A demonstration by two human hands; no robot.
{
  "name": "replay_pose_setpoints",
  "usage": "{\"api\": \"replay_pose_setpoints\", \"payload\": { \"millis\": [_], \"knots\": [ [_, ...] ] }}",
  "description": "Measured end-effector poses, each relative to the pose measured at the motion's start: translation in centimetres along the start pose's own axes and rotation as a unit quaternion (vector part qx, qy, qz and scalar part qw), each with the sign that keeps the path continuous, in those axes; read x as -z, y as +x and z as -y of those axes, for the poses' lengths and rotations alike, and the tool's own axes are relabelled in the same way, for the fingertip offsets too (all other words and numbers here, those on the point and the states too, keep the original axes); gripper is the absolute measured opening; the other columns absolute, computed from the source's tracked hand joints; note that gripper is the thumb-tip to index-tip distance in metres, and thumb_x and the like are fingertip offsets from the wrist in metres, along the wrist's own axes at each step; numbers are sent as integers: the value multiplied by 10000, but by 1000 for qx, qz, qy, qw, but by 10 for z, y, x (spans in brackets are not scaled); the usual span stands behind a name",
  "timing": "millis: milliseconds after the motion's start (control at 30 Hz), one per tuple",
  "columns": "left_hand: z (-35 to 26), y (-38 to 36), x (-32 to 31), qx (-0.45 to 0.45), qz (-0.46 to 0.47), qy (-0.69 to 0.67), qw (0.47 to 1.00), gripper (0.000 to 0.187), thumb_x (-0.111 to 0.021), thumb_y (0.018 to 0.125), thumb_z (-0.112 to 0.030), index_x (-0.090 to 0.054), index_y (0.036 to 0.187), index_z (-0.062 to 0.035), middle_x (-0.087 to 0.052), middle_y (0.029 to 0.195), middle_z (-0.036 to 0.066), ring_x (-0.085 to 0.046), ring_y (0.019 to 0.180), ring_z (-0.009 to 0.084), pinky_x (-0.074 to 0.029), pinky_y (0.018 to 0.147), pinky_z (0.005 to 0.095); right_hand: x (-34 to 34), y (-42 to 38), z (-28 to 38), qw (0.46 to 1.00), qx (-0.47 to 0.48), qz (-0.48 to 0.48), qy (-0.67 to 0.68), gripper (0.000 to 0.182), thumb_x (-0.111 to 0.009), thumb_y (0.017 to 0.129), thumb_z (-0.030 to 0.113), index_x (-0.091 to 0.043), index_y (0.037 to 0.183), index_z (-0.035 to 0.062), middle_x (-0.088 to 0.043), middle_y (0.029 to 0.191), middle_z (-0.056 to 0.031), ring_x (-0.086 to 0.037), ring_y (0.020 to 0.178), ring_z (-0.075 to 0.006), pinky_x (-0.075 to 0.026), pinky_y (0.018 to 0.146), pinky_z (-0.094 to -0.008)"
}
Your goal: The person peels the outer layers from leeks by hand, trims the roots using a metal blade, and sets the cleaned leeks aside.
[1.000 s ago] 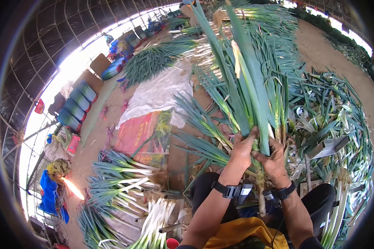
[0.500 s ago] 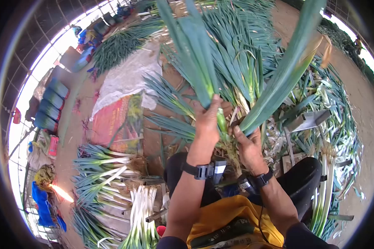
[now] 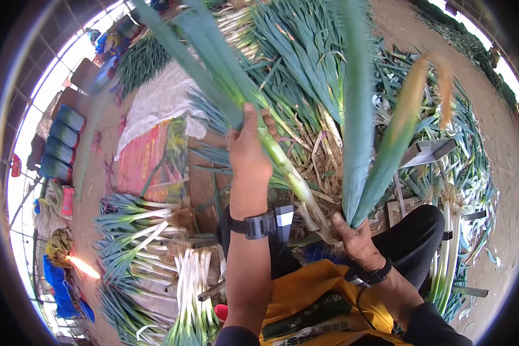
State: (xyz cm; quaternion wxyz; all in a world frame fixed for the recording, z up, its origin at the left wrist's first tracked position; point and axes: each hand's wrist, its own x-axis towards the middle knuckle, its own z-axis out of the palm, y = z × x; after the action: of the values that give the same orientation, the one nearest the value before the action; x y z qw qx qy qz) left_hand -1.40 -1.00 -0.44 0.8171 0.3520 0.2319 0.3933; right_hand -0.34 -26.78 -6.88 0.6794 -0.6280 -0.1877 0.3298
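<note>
My left hand (image 3: 249, 147) is wrapped around a large green onion (image 3: 284, 164) where its leaves meet the pale stalk. The onion slants, leaves up to the left and root end down to the right. My right hand (image 3: 356, 241) is closed on the base of broad outer leaves (image 3: 358, 138), right beside the root end. One of these leaves stands upright; another leans right and has a withered brown tip. A pile of unpeeled green onions (image 3: 300, 63) lies just beyond my hands.
Cleaned green onions (image 3: 193, 288) with white stalks lie at the lower left. Stripped leaves (image 3: 470, 179) heap up on the right around a metal bracket (image 3: 428, 153). A white sheet (image 3: 161, 109) and a printed sack (image 3: 150, 158) cover the ground to the left.
My left hand has moved left, tilting the onion, while my right hand has drawn down and right with the outer leaves. The two hands are farther apart, with more pale stalk exposed.
</note>
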Motion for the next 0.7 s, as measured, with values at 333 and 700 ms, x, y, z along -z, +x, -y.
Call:
{"api": "replay_pose_setpoints", "payload": {
  "millis": [333, 700],
  "knots": [
    [-18, 13, 31, -41, 5, -59, 997, 426, -632, 949, -404, -607, 973, 21, -587, 783, 70, -541, 665, 173, -463, 588, 320, 88, 29, 80, 930, 21, 90, -356, 326, -737, 840, 116, -644, 1122, -19, -651, 794, -57, -582, 766, -111, -477, 678, -296],
    [-34, 1, 30, -114, -57, -9, 992, 434, -658, 936, -379, -615, 974, 52, -574, 755, 79, -532, 653, 186, -446, 589, 333, 584, 1, 189, 519, 266, -425, -692, 787, -750, 824, 309, -313, 1437, 79, -470, 1363, -150, -508, 1105, -339, -464, 891, -443]
  ]
}}
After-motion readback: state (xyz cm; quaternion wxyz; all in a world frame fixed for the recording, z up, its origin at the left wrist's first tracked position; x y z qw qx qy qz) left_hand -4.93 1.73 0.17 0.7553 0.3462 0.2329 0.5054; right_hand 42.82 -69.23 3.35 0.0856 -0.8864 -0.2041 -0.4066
